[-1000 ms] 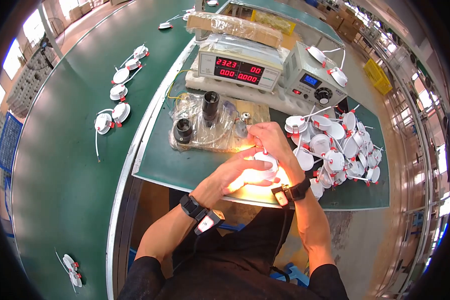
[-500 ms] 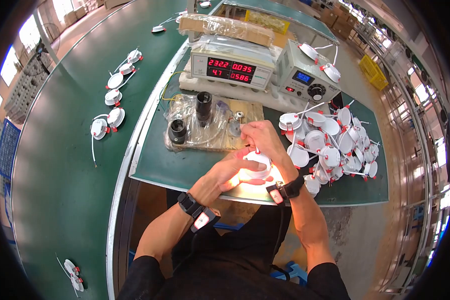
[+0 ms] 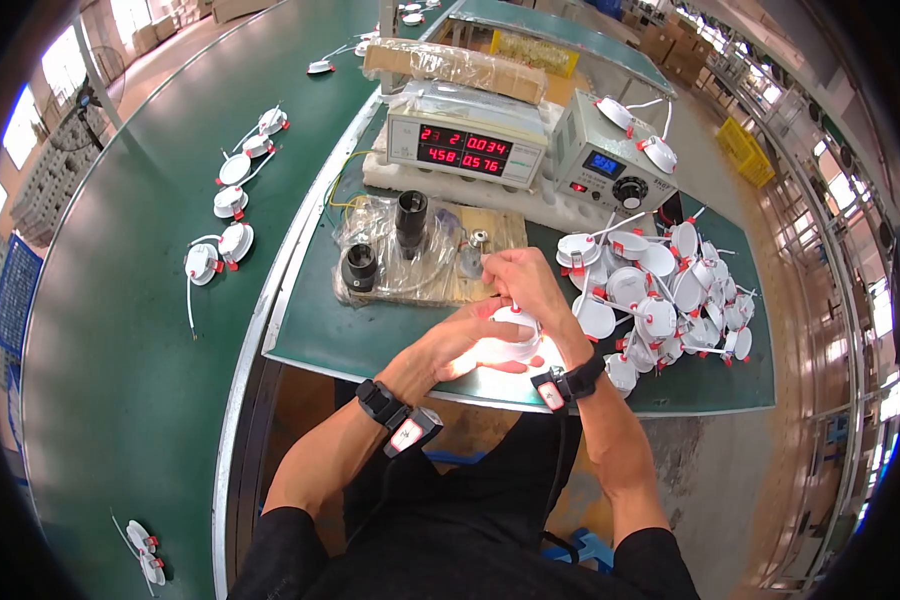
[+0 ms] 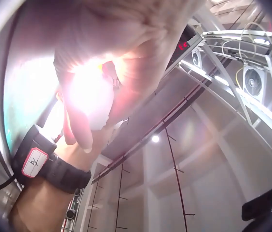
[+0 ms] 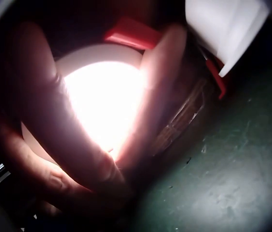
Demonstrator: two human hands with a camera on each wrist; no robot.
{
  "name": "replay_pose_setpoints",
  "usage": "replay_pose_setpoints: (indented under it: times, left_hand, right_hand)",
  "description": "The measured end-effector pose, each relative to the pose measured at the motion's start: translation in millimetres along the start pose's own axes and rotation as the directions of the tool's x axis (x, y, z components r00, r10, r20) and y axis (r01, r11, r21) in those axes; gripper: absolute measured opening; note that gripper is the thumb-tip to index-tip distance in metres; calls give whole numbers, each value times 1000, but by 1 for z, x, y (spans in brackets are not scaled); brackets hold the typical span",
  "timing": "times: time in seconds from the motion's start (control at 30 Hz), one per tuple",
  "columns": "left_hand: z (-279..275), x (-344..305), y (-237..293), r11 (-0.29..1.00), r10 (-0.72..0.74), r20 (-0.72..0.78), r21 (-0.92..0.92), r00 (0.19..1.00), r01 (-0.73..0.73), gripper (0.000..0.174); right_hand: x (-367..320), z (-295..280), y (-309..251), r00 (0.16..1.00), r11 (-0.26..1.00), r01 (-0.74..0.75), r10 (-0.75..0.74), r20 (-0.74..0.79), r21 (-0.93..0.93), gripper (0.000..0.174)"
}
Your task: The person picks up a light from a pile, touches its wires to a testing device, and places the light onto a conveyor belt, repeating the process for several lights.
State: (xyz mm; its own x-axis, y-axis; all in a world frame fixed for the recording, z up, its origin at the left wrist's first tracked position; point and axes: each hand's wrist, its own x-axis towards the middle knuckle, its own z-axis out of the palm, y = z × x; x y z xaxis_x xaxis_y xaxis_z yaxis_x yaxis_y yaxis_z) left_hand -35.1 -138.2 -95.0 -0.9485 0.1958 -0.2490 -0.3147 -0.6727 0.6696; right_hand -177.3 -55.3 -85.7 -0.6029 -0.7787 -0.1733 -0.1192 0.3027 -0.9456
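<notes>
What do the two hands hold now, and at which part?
Both hold one lit round white lamp. The left hand cups its rim from the side; the right hand grips its top edge.

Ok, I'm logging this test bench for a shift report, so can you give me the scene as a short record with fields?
held thing: lamp, round, white, lit
left hand: holds the lamp from the near side
right hand: grips the lamp from the far side
behind the hands: meter with red digits lit
right of the meter: power box with a blue display
right of the hands: pile of white lamps with red clips
surface: table, green top
</notes>
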Motion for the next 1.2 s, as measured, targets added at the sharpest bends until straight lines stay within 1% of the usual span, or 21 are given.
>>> replay_pose_setpoints:
  times: [0.17,0.43,0.53,0.63,0.77,0.93,1.07,1.2]
  left_hand:
    - [-7,1,-3,1000,10,37,-8,999,-10,51]
    - [-5,2,-3,1000,11,27,-14,1000,-10,50]
    - [-6,2,-4,1000,10,26,-15,1000,-9,49]
    - [-7,3,-5,1000,13,27,-17,1000,-13,49]
    - [-7,4,-6,1000,20,36,-6,999,-20,51]
    - [-7,4,-7,999,25,39,-36,999,-23,49]
    - [-6,2,-7,998,31,44,-60,999,-28,49]
    - [-5,2,-7,999,29,36,-43,999,-28,49]
  right_hand:
    - [-1,1,2,1000,1000,-3,3,-14,-5,34]
    - [0,0,3,1000,1000,16,-15,-18,16,32]
    - [2,0,5,1000,1000,23,-23,2,-8,35]
    - [0,1,2,1000,1000,5,-5,-20,25,31]
    - [-2,1,1,1000,1000,6,-5,-25,20,32]
    - [-3,0,-1,1000,1000,4,-3,-21,29,33]
    - [-2,-1,0,1000,1000,9,-9,-19,1,34]
    - [-2,-1,2,1000,1000,2,-2,-17,9,34]
